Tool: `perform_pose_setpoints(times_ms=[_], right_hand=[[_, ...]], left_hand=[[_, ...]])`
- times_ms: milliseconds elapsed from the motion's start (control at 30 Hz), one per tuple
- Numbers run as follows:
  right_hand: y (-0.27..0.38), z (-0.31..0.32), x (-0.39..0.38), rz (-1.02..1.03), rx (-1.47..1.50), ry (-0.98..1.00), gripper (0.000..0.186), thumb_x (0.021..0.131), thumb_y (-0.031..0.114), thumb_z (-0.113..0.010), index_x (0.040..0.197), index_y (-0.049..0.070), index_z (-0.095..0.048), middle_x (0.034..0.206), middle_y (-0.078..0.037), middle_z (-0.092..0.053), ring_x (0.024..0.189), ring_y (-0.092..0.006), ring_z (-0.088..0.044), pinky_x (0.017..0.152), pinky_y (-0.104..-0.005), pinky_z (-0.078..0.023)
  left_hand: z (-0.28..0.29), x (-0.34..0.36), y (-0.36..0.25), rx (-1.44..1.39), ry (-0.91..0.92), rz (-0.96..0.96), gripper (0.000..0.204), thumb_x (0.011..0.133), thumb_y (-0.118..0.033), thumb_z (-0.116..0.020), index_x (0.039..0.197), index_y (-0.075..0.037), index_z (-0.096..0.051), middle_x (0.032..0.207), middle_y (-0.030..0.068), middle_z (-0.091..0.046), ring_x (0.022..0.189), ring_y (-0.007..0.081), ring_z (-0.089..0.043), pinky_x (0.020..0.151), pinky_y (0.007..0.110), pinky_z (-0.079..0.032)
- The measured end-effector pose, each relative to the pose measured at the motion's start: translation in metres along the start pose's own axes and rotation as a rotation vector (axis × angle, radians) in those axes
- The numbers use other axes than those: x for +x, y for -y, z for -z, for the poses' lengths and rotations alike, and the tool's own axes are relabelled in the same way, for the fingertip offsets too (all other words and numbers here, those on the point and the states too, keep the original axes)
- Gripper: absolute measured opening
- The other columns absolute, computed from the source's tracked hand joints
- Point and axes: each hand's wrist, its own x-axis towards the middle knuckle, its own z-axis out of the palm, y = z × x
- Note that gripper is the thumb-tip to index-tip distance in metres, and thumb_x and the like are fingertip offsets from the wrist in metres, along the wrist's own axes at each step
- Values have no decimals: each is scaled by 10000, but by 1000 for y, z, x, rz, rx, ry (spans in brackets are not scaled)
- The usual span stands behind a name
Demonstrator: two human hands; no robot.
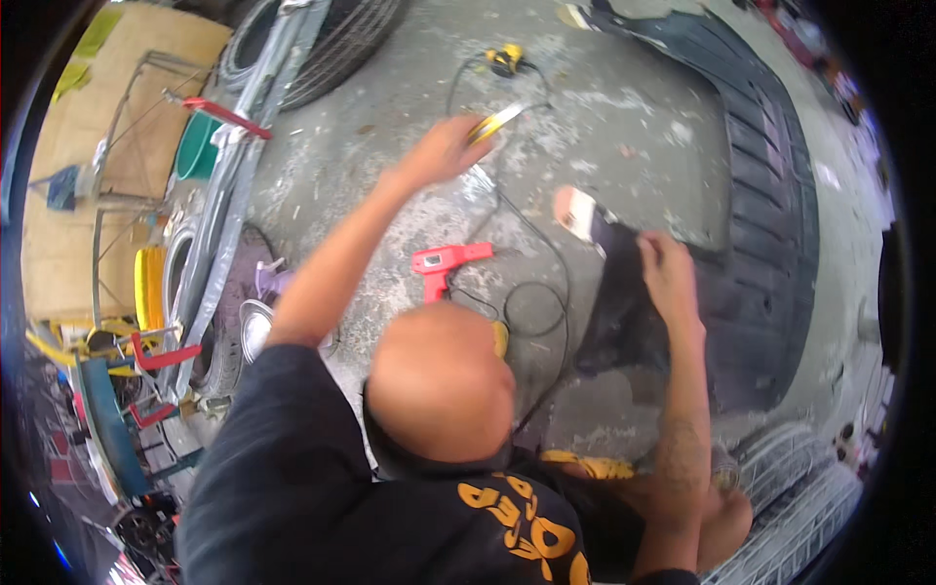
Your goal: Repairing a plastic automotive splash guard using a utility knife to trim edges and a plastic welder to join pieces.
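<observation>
My left hand (448,151) reaches out over the floor, closed around a yellow-handled tool (499,121) with a pale, shiny end. The exact kind of tool is blurred. Over on the right, my right hand (669,271) has its fingers pinched at the edge of a large black plastic car panel (765,292). The panel has a deep notch and a ribbed side. A pinkish-white piece (579,213) sits at the tip of its nearer arm. Between my hands, a red pistol-shaped power tool (447,261) lies on the floor.
A dark cable (561,258) loops over the concrete near a yellow-and-black fitting (505,60). At left are tyres (336,58), a long silvery-wrapped piece (229,185), red clamps (161,353) and a green bucket (198,146). Ribbed grey objects (795,502) lie at lower right.
</observation>
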Motion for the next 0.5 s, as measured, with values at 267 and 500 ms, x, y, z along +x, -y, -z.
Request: perform_pose_setpoints(times_ms=[267,500], right_hand=[[-41,15,31,151,77,161,337,872,181,-736,1155,23,-646,1140,-161,-657,1106,-319,-604,969,-357,-437],[-73,-3,48,131,80,164,286,841,211,-779,1012,4,-679,1019,-157,-697,976,-306,-644,871,-364,-470]], left_hand=[[-93,-271,158,286,-310,652,336,910,-209,-637,1128,39,-579,1050,293,-569,954,478,-550,841,519,-462],[-105,-229,161,396,-468,564,473,885,-203,-675,1268,42,-544,1133,268,-549,1046,458,-531,903,516,-448]])
